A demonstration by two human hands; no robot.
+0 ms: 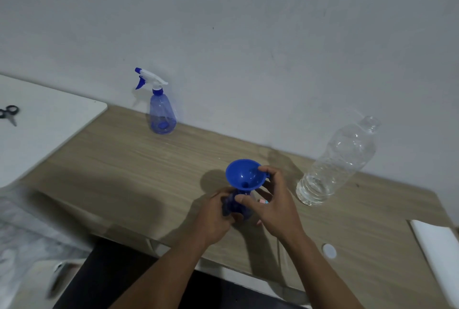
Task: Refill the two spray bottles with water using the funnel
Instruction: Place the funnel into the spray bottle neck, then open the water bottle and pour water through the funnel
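Observation:
A blue funnel (246, 174) sits in the neck of a blue spray bottle (239, 205) near the front of the wooden desk (139, 167). My left hand (215, 218) grips the bottle's body. My right hand (275, 205) holds the funnel's rim and steadies the bottle's neck. A second blue spray bottle (162, 112) with its white and blue trigger head on stands at the back by the wall. An uncapped clear water bottle (340, 159), with a little water at the bottom, stands to the right of my hands. Something pink and light blue (262, 201) shows behind my right fingers, mostly hidden.
A white cap (329, 250) lies near the desk's front edge. A white object (439, 256) lies at the right edge. Black-handled scissors (9, 113) rest on a white surface (54, 122) to the left. The wall runs close behind the desk.

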